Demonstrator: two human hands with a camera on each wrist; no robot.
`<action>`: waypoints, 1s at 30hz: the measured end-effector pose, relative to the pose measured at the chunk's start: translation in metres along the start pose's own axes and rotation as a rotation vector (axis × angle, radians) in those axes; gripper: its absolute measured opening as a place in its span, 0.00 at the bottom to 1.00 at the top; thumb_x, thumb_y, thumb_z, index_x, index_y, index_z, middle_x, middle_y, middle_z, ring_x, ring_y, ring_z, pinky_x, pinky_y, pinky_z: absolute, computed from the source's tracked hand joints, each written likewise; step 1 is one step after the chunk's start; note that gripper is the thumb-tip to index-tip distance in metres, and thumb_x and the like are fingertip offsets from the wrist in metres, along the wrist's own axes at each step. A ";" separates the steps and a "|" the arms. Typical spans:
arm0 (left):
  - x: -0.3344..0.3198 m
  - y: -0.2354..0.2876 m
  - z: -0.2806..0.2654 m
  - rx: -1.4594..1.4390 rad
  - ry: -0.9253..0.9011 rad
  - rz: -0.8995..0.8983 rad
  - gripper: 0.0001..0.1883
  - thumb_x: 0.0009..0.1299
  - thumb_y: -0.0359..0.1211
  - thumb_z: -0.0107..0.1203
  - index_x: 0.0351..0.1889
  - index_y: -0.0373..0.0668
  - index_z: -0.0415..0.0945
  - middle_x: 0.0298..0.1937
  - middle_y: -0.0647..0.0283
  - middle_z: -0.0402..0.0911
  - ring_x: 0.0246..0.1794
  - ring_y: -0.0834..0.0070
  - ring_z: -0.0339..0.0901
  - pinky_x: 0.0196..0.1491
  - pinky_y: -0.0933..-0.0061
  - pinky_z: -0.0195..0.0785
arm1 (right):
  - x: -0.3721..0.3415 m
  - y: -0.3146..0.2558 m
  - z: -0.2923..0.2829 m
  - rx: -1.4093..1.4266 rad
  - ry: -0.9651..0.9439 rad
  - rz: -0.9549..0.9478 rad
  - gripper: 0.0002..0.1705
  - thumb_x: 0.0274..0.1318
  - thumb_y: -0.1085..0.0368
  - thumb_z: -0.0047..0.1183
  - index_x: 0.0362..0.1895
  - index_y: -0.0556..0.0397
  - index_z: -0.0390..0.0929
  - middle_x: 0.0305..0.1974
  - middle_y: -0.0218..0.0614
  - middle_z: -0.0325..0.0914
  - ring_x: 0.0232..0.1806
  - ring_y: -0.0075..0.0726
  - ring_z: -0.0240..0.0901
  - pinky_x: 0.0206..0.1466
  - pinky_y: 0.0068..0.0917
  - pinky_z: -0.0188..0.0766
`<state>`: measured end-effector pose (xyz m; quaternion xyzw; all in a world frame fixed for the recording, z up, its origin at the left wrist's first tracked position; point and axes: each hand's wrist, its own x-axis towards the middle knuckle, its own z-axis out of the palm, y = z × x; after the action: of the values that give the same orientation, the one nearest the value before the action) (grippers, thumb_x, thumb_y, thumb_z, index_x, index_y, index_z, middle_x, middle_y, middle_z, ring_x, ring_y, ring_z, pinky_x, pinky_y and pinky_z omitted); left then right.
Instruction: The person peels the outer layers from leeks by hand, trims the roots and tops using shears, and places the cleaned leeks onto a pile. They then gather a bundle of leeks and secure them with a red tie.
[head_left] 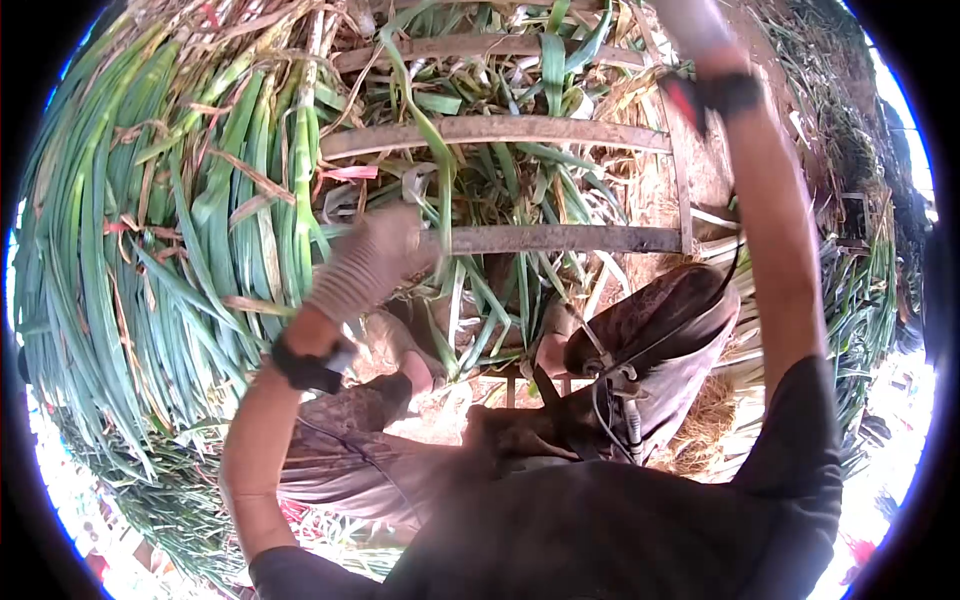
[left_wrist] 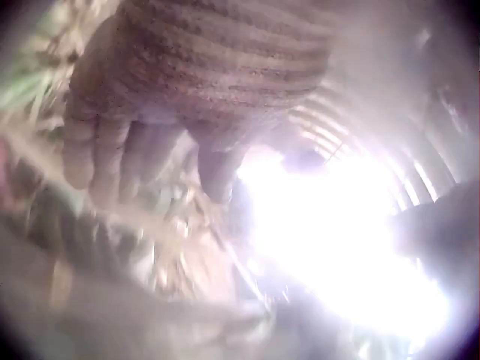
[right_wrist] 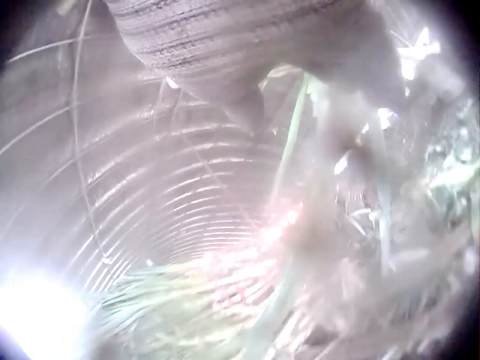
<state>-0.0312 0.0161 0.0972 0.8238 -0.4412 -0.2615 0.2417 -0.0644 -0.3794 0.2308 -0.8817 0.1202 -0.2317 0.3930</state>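
Observation:
My left hand [head_left: 375,255], in a striped, ribbed glove, is over the near crossbar of the wooden rack, beside a long green onion leaf [head_left: 432,140]. In the left wrist view its fingers [left_wrist: 109,154] hang down loosely with the thumb apart, and nothing shows between them. My right hand [head_left: 700,35], also gloved, is raised and blurred at the top edge of the head view. From its grip, in the right wrist view, green onion stalks [right_wrist: 292,139] hang down. Its fingertips are partly hidden there.
A large heap of green onions [head_left: 110,230] lies at the left, roots and dry leaves among them. Wooden crossbars [head_left: 500,130] span loose leaves ahead of the person's feet. More onions [head_left: 860,310] lie at the right. A ribbed arched roof [right_wrist: 195,180] curves overhead.

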 end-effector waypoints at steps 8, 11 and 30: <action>-0.034 -0.037 0.162 -0.150 -0.574 -0.391 0.36 0.56 0.56 0.66 0.52 0.37 0.77 0.46 0.48 0.83 0.47 0.54 0.81 0.54 0.62 0.71 | -0.293 0.025 0.051 0.345 -0.408 0.657 0.21 0.68 0.51 0.50 0.44 0.58 0.81 0.37 0.40 0.85 0.34 0.33 0.82 0.42 0.27 0.79; -0.010 -0.077 0.221 -0.072 -0.421 -0.469 0.41 0.54 0.48 0.71 0.62 0.38 0.69 0.56 0.44 0.78 0.55 0.51 0.77 0.57 0.59 0.70 | -0.337 0.032 0.067 -0.157 -0.880 0.460 0.17 0.65 0.56 0.53 0.45 0.57 0.80 0.38 0.42 0.84 0.36 0.35 0.80 0.43 0.30 0.75; -0.019 -0.212 0.325 -0.285 0.132 -0.615 0.40 0.54 0.52 0.71 0.58 0.36 0.71 0.53 0.42 0.78 0.55 0.48 0.75 0.58 0.58 0.67 | -0.313 0.293 0.182 -0.345 -0.553 0.701 0.23 0.63 0.48 0.50 0.47 0.54 0.80 0.44 0.43 0.81 0.45 0.42 0.76 0.52 0.36 0.71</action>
<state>-0.1223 0.0822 -0.2749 0.8912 -0.1148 -0.3274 0.2921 -0.2518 -0.3339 -0.1934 -0.8691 0.3380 0.1812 0.3126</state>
